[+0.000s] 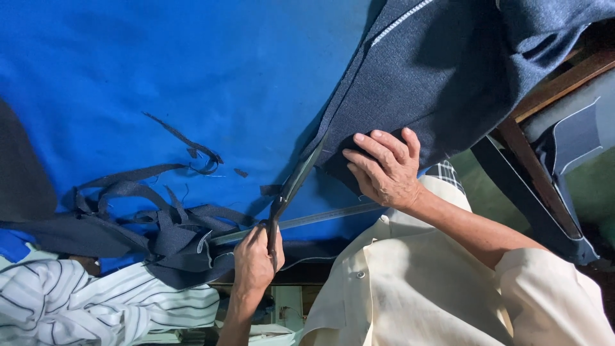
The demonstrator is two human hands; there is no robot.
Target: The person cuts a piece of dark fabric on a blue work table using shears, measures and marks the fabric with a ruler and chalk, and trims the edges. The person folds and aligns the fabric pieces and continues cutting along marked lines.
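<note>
My left hand (256, 256) gripped the scissors (289, 189) by the handles, blades at the edge of the navy fabric (435, 77). My right hand (384, 168) lay flat and open, fingers pressing that fabric down near the cut. The fabric lay on the blue table cover (160, 57). A metal ruler (327, 216) lay just beside the scissors. Cut strips (154, 221) were piled to the left.

Our blue table (160, 57)
We see dark cloth (448, 70), cut strips (141, 211) and a metal ruler (320, 218) lying on it.
</note>
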